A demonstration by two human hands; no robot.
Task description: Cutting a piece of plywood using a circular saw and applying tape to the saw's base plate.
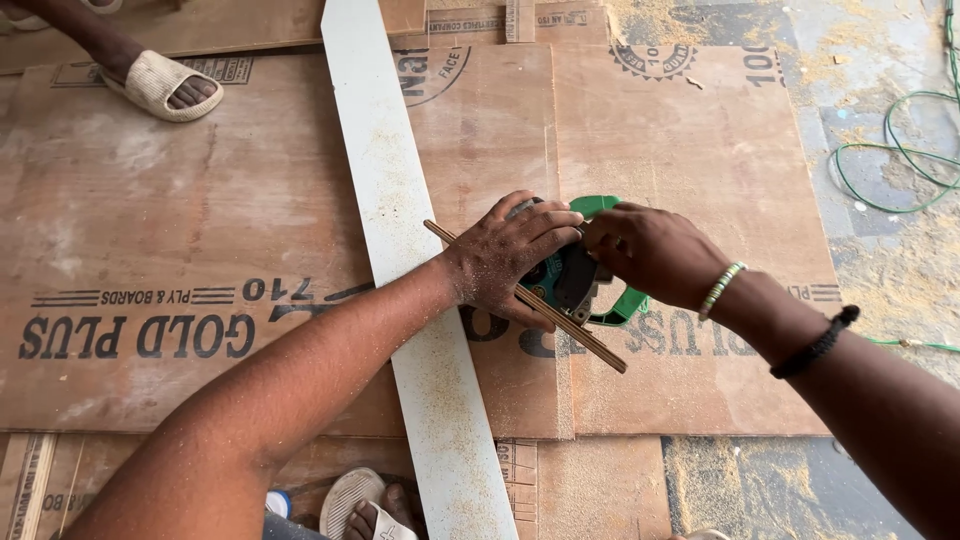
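My left hand rests on top of a green and black power tool that sits on a plywood sheet. A thin wooden strip runs diagonally under that hand, which seems to press or hold it against the tool. My right hand grips the tool's green handle from the right. A beaded band and a black band circle my right wrist. Sawdust covers both hands. Much of the tool is hidden beneath them.
A long white board lies diagonally across the plywood, left of the tool. Another person's sandalled foot stands at top left. My own sandalled foot shows at the bottom. A green cable coils on the dusty floor at right.
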